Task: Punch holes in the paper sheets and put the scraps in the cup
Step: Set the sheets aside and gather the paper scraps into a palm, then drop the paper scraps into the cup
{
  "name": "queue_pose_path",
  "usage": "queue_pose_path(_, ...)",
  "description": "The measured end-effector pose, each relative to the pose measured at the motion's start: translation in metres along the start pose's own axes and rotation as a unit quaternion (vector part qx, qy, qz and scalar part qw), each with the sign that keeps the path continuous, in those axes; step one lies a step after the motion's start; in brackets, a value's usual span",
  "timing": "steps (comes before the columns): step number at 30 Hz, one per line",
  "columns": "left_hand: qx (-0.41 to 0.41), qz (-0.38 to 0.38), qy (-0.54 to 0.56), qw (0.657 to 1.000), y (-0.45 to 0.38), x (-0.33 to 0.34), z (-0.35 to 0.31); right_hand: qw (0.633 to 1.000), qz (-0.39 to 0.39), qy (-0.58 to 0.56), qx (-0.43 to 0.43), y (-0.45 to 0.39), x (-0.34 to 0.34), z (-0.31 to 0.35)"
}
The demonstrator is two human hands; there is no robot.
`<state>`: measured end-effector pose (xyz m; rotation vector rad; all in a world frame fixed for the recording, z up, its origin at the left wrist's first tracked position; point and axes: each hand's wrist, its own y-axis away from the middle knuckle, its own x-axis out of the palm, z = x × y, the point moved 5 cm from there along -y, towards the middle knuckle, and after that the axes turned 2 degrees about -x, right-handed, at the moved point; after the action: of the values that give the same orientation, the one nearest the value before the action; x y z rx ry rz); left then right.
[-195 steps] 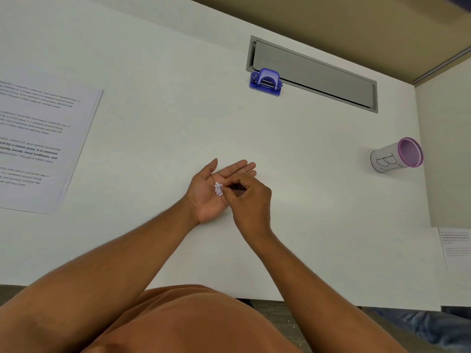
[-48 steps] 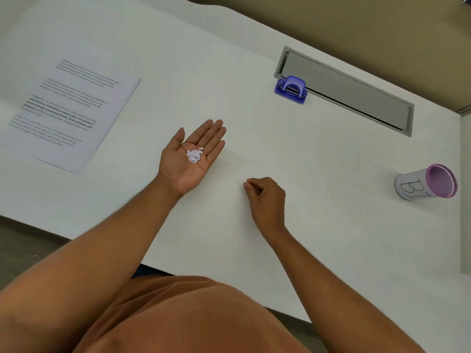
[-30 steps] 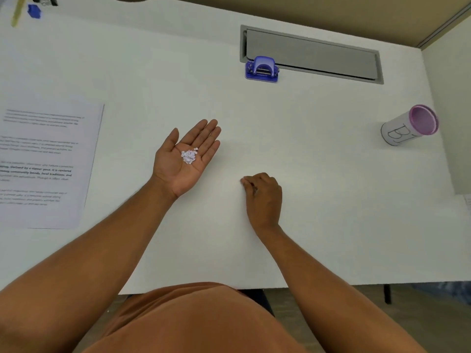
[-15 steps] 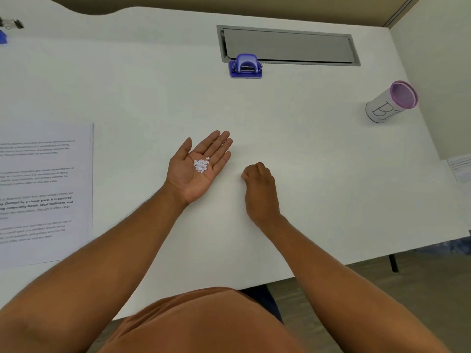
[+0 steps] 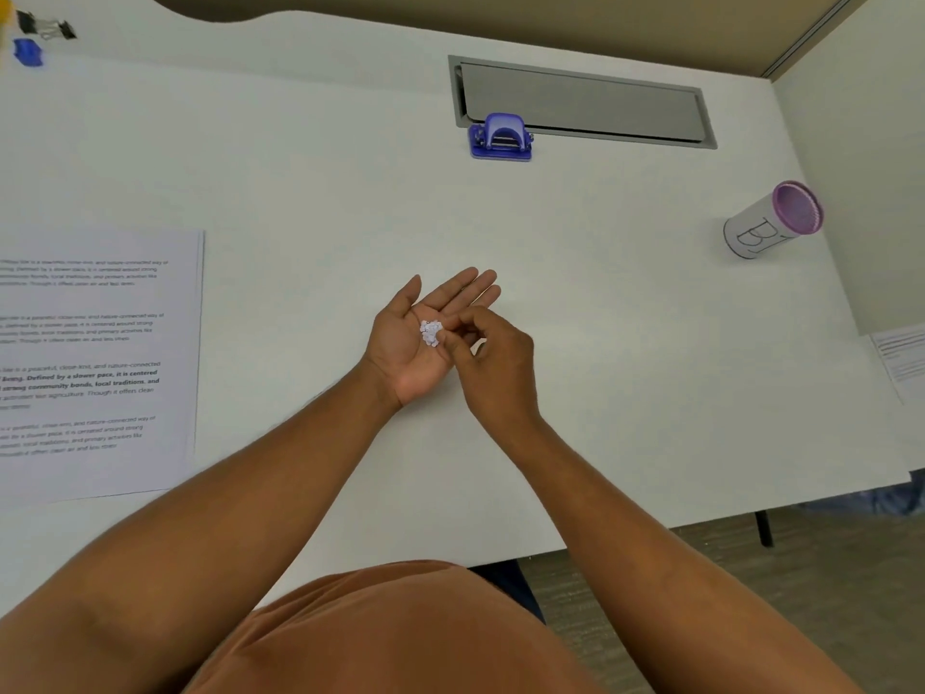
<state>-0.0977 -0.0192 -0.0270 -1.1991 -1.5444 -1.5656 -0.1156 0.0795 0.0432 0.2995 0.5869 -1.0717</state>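
Left hand (image 5: 415, 343): palm up just above the table (image 5: 300, 167), fingers pointing away and to the right, flat and released, with nothing clasped.
Scraps (image 5: 430, 333): a small heap of white paper dots lying loose in the middle of the left palm.
Right hand (image 5: 493, 360): back toward the camera, fingers curled, thumb and fingertips pinched together at the right edge of the heap; they seem to hold a dot or two, but the tips are partly hidden, so I cannot tell what the grip holds.
Cup (image 5: 771, 220): at the right of the table, well apart from both hands; purple rim, white sleeve with "B1" drawn in outline letters; its long axis appears tilted, mouth toward the upper right.
Punch (image 5: 500, 137): blue, at the far side, touching the near edge of a grey hatch (image 5: 580, 100).
Sheets (image 5: 95, 363): printed stack at the left, long axis running near to far; bold words read "strong community bonds, local traditions".
Second sheet (image 5: 901, 360): at the right edge, print too small to read.
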Motion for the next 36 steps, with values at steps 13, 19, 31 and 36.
queue_pose_path(13,0.004,0.009,-0.009,1.0,0.001,0.006,0.008,0.999,0.037,-0.01,0.024,-0.005,-0.013,-0.002)
queue_pose_path(19,0.004,0.008,-0.007,1.0,0.005,0.009,0.01,0.998,0.035,-0.036,0.047,-0.001,-0.016,-0.004)
queue_pose_path(31,0.142,-0.034,0.068,0.987,0.036,-0.015,-0.089,0.892,-0.148,-0.334,0.267,-0.01,-0.078,-0.057)
queue_pose_path(36,0.154,-0.017,0.098,0.983,0.046,-0.021,-0.102,0.887,-0.158,-0.324,0.288,-0.002,-0.085,-0.074)
